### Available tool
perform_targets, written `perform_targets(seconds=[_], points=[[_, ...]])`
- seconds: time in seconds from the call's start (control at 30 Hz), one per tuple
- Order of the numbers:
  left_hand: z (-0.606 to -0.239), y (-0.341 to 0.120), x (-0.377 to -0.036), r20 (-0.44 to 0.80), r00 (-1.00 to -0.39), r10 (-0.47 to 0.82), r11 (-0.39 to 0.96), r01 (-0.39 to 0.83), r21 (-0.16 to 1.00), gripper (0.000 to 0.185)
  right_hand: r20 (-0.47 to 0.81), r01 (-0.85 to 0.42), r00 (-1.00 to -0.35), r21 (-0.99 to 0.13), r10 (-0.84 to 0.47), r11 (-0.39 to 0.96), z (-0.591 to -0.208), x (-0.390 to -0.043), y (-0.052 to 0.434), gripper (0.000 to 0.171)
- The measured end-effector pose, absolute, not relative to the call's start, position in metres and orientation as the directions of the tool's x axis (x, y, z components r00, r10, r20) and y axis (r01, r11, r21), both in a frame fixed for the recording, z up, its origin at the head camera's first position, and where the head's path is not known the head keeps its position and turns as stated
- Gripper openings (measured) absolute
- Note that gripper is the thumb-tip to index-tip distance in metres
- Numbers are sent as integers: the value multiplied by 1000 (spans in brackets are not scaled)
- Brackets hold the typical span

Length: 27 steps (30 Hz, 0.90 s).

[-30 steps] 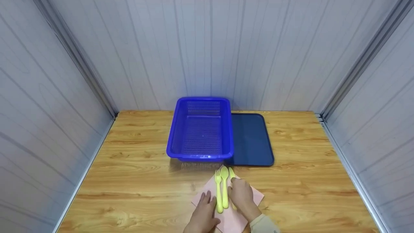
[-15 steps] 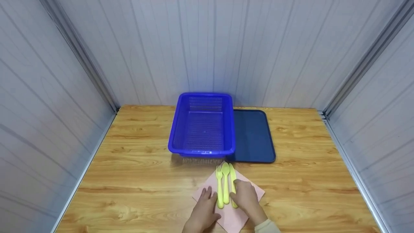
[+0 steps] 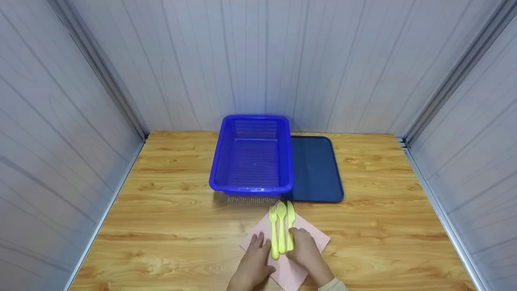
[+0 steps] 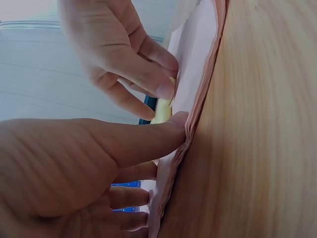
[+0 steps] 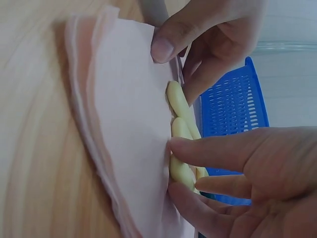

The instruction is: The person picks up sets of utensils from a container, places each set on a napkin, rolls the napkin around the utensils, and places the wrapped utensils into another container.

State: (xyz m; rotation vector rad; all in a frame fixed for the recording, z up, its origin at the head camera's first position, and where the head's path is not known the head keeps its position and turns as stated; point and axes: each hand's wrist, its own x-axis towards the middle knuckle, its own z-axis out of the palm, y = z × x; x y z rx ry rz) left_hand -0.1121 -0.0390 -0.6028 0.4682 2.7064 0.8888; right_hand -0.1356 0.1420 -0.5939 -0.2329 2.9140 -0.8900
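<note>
A yellow fork, spoon and knife lie side by side on a pink napkin, which is turned cornerwise. My right hand pinches the knife near its handle, thumb on the spoon side and fingers on the outer side. My left hand rests on the napkin's left part with fairly straight fingers beside the fork. In the left wrist view the napkin shows several thin layers at its edge. Rounded handle ends, including the spoon handle, show in the right wrist view.
Beyond the napkin stands a blue plastic basket with perforated walls. A dark blue tray lies flat to its right, partly hidden by the basket. The wooden table is enclosed by pale panels at the back and sides.
The knife has shifted slightly away from me beside the spoon, and my right hand now covers its handle end. My left hand stays on the napkin. The head view has tilted a little.
</note>
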Motion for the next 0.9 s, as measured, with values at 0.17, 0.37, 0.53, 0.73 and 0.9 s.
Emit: perform_targets(seconds=[0.17,0.37,0.53,0.73,0.9], points=[[-604,-39,-112,-126,-910,394,749,239,618,54,-27,-128,-984,-569,-174,812,-594,-137,141,57],[-606,-41,-112,-93,-912,399,718,247,651,41,5,-157,-982,-574,-189,803,-592,-137,140,56],[-607,-43,-111,-77,-914,398,708,252,660,45,-3,-151,-982,-577,-188,803,-592,-137,140,54],[-608,-43,-110,-96,-917,386,706,227,671,46,-10,-158,-980,-580,-201,799,-595,-135,142,58],[-608,-41,-109,-125,-919,373,716,199,669,52,-40,-146,-975,-617,-216,773,-596,-130,150,63]])
